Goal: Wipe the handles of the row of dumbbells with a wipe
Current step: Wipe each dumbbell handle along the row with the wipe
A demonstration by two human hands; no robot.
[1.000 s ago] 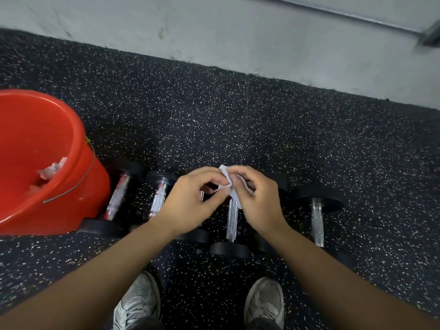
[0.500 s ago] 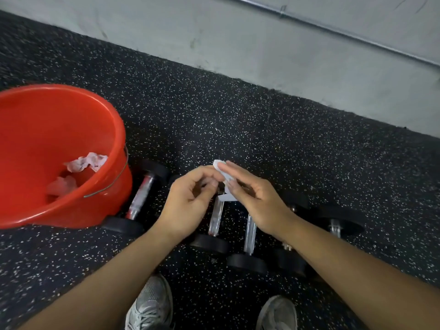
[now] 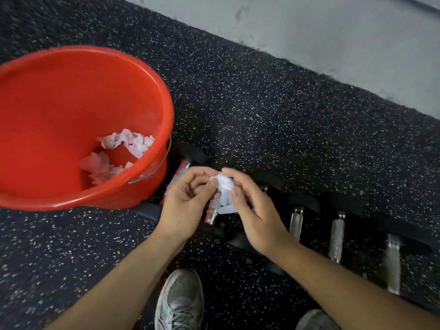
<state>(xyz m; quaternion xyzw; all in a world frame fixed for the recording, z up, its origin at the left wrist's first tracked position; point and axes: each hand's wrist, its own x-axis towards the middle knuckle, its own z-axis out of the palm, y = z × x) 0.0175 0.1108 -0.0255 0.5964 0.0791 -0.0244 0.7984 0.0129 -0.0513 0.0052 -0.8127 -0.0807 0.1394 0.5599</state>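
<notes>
A small crumpled white wipe (image 3: 225, 186) is sitting pinched between the left hand (image 3: 184, 206) and right hand (image 3: 256, 215), above the black dumbbells (image 3: 337, 236) with knurled metal handles lying rowed on speckled rubber floor (image 3: 262, 103), right of a glossy red bucket (image 3: 71, 96).

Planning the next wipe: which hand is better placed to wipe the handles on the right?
Right hand, probably: it pinches the wipe with the left hand and sits nearer those handles.

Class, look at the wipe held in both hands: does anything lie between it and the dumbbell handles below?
Nothing visible does. The wipe is pinched between the left hand and right hand, directly above the dumbbell handles; the red bucket stands off to the left.
</notes>
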